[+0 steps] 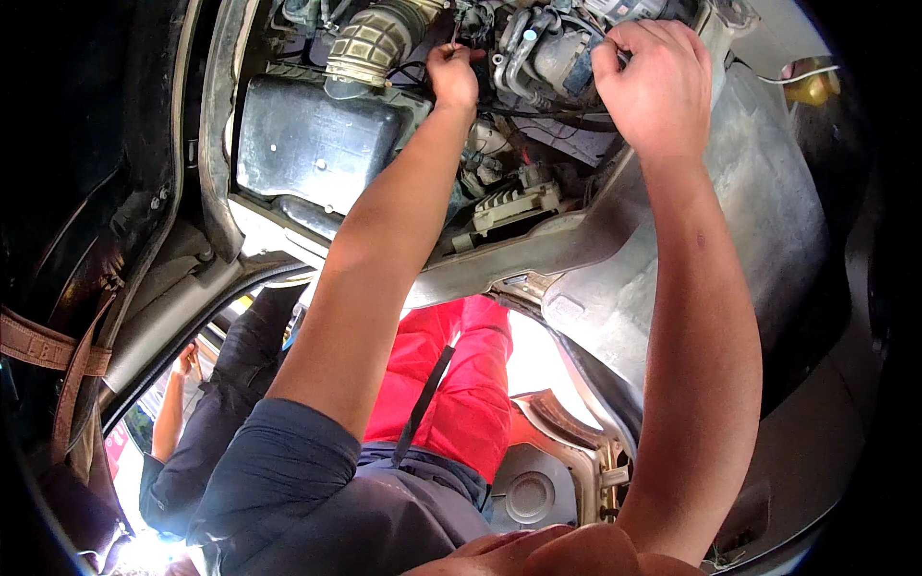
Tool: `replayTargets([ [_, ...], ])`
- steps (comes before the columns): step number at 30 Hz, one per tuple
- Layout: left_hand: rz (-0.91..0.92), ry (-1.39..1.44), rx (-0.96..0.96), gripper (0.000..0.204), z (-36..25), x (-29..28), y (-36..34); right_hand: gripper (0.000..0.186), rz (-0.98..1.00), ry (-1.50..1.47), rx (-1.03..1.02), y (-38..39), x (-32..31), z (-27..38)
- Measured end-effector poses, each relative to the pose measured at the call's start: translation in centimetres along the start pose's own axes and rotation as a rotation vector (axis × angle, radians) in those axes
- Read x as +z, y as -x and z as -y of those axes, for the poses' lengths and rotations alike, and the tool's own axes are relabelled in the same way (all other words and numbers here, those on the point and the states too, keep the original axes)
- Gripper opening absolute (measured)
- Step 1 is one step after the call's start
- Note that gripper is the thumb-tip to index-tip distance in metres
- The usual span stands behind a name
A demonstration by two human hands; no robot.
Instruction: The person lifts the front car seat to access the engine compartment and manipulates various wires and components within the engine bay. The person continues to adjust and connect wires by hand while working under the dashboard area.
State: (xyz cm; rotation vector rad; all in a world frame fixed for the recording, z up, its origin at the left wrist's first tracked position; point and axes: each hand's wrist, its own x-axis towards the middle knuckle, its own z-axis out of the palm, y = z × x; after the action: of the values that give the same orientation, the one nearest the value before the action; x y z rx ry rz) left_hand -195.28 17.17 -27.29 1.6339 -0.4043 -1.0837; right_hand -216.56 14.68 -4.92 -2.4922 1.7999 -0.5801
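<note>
My left hand (454,77) is at the top centre of the engine bay, right of the ribbed intake duct (379,43), fingers pinched by thin dark lines and fittings; what they hold is too small to name. My right hand (653,86) is curled at the upper right, beside a metal housing (562,67) with grey hoses and a dark hose; what its fingertips grip is hidden. A black box (307,130) lies left of my left forearm. A pale finned module (514,206) and loose wires sit between my forearms.
A curved metal frame (519,259) edges the bay. A black panel with a brown strap (53,341) is at left, a grey panel (749,221) and yellow part (807,84) at right. My red-clad legs (461,374) show below. Another person's arm (171,413) is at lower left.
</note>
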Motion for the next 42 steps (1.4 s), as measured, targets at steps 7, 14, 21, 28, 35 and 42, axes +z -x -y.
replayTargets([
  [7, 0.050, 0.039, -0.204, 0.016, -0.9, -0.7, 1.0, 0.014, -0.025, 0.017, 0.010, 0.4, 0.9, -0.7],
  [14, -0.067, 0.160, -0.168, 0.046, -0.3, 0.4, 2.7, 0.013, -0.026, 0.009, 0.001, 0.2, 0.7, -0.5],
  [21, -0.128, -0.290, -0.139, 0.057, -1.2, 2.1, 4.8, 0.012, 0.023, 0.029, 0.004, 0.1, 0.3, -0.4],
  [28, 0.083, -0.306, -0.247, 0.053, -2.8, 0.7, 4.2, 0.011, 0.082, 0.036, 0.011, -0.1, -0.2, 0.2],
  [35, -0.077, -0.210, -0.079, 0.030, 0.6, 0.8, 2.7, 0.011, 0.062, 0.041, -0.022, -0.3, -0.2, 0.2],
  [42, -0.082, -0.172, 0.011, 0.040, -1.1, 1.2, 3.9, 0.013, 0.095, 0.042, -0.008, -0.5, -0.1, 0.3],
])
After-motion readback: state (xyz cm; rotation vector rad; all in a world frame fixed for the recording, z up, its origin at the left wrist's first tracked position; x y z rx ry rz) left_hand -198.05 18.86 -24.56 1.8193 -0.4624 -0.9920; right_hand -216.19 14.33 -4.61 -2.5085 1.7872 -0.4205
